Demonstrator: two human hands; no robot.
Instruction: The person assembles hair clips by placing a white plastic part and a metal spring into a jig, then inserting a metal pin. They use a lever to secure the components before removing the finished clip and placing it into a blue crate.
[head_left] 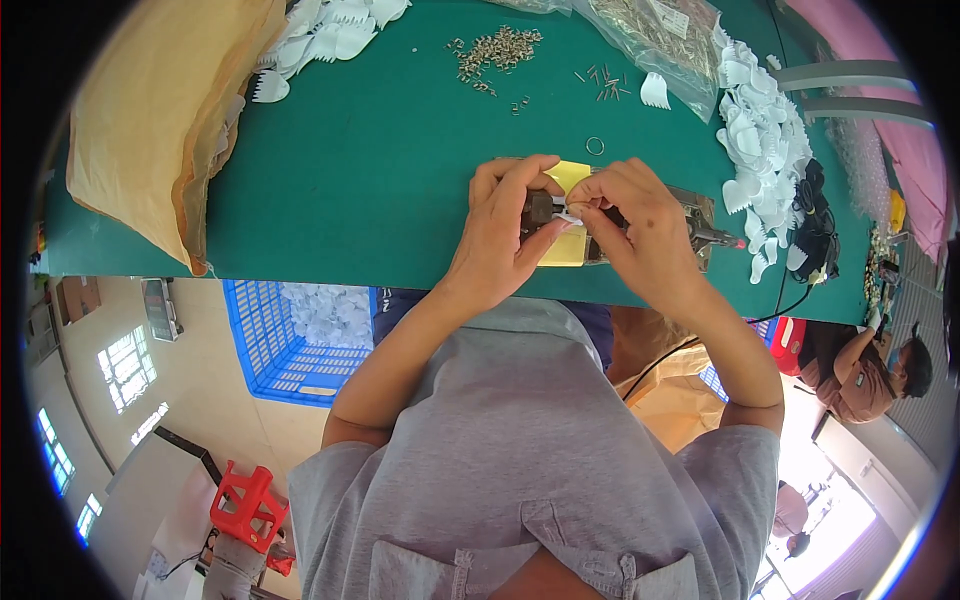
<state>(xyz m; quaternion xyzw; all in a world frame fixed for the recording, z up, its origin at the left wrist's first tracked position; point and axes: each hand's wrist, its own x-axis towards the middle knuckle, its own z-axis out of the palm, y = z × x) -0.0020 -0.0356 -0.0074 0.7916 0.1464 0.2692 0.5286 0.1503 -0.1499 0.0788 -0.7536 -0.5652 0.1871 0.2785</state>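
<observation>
Both my hands meet over a small metal bench fixture (690, 205) lying near the front edge of the green table. A small white plastic piece (572, 218) shows at its middle, mostly covered by fingers. My left hand (497, 225) curls around the fixture's dark block (538, 208), its thumb against the white piece. Thumb and forefinger of my right hand (642, 222) pinch together right at that piece; whatever small part they hold is hidden. Under the fingers lies a yellow plate (566, 250). Beyond it rests a thin metal ring (595, 146).
Small metal clips (495, 52) and pins (604, 84) lie at the back. White toothed pieces are heaped at right (765, 140) and back left (325, 38). A brown paper sack (160, 130) stands left; a blue crate (262, 340) sits below the table edge. Black cable (815, 225) lies right.
</observation>
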